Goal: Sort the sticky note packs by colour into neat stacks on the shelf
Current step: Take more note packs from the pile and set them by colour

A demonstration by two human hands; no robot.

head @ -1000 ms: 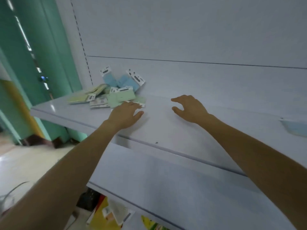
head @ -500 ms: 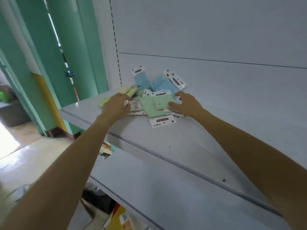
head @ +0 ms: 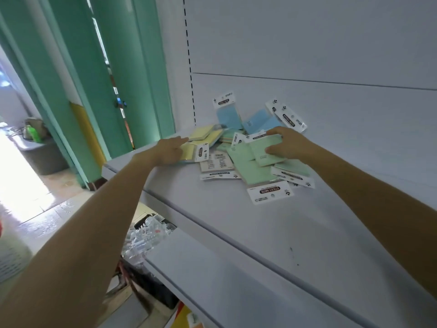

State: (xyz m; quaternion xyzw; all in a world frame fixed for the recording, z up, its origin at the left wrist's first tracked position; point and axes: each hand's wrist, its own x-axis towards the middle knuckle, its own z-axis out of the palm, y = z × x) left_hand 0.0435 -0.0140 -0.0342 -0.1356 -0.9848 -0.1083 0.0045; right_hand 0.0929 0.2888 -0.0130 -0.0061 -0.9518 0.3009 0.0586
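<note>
Sticky note packs [head: 248,170] still unsorted: right fingers [head: 275,131] clamp a green pack [head: 259,146], left fingers [head: 181,140] lie straight on a yellow pack [head: 189,150]; next, pull colours apart

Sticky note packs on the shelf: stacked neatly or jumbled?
Jumbled: the sticky note packs overlap at odd angles, headers pointing different ways.

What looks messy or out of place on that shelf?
The sticky note packs lie heaped at the left end of the shelf: yellow packs, green packs and blue packs overlap at all angles, some face down, none stacked.
</note>
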